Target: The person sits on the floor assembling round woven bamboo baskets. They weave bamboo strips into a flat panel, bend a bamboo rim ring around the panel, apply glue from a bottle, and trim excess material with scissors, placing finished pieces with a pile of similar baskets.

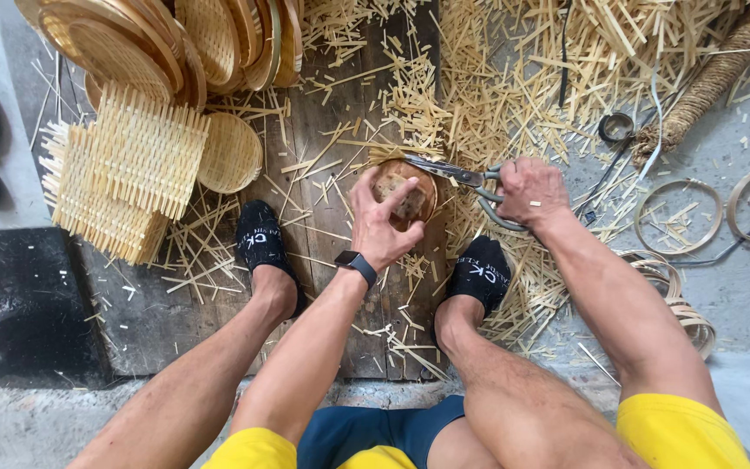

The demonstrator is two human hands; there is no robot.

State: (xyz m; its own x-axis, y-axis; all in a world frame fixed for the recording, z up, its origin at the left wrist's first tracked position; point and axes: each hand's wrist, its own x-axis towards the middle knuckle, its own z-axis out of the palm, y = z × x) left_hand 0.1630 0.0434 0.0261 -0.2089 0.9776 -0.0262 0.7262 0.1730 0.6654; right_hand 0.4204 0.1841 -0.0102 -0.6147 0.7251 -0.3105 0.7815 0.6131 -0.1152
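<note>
I see my left hand (pixel 381 224) wrapped over a small round woven bamboo basket (pixel 404 189), fingers closed on its rim and pressing it onto the dark wooden board (pixel 323 165), near the board's right edge and between my two socked feet. My right hand (pixel 527 189) is clamped through the loops of a pair of metal shears (pixel 462 178); the blades are parted and lie against the basket's upper right rim.

I judge the step in hand to be trimming the stray strip ends off the rim. The next cut calls for turning the basket a little under my left hand, keeping the blades tight to the rim, and keeping my fingertips out of their path.

The basket is shallow and bowl-shaped, brownish, with a tight weave. Pale, flat bamboo offcuts (pixel 514 95) litter the board and the grey floor beyond its right edge. At the board's far left corner sits a stack of finished round baskets (pixel 175 43), smooth and golden, and below it square woven mats (pixel 128 169) with loose fringed edges. Thin bamboo hoops (pixel 679 208) lie on the floor to the right, near a coil of coarse rope (pixel 713 78).
</note>
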